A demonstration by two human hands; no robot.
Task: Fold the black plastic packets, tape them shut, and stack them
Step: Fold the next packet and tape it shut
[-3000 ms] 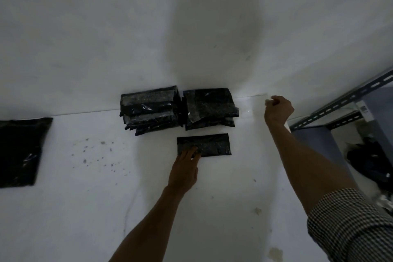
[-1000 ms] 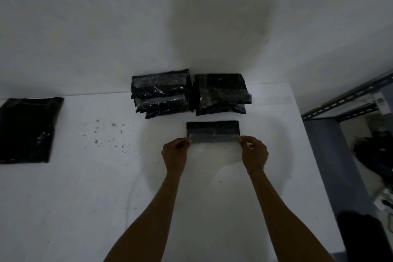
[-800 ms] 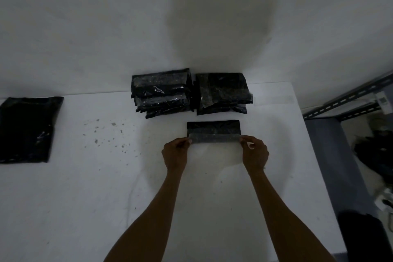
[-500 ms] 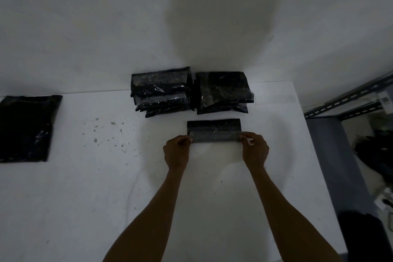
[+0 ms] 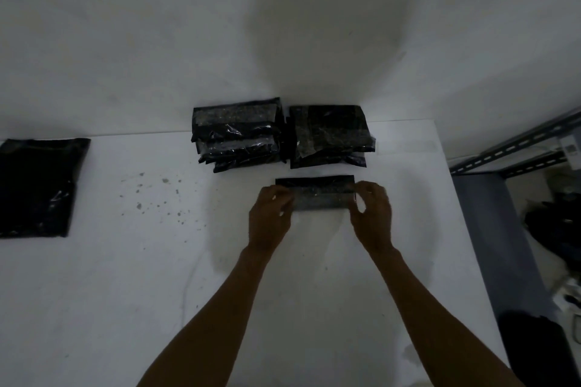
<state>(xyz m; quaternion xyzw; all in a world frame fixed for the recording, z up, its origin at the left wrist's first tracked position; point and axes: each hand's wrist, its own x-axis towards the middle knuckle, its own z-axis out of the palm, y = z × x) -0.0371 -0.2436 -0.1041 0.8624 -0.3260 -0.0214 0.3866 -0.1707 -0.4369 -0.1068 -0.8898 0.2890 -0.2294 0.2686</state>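
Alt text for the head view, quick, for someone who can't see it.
Left hand and right hand pinch the ends of a tape strip across a folded black packet on a white table. Two packet stacks sit behind it.

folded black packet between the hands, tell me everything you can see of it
The folded packet is a flat, narrow rectangle of glossy black plastic. It lies on the white table with its long side across the view, just in front of the right stack of packets and apart from it. A greyish see-through tape strip runs along its near half. The left hand pinches the strip's left end and the right hand its right end, covering the packet's near corners.
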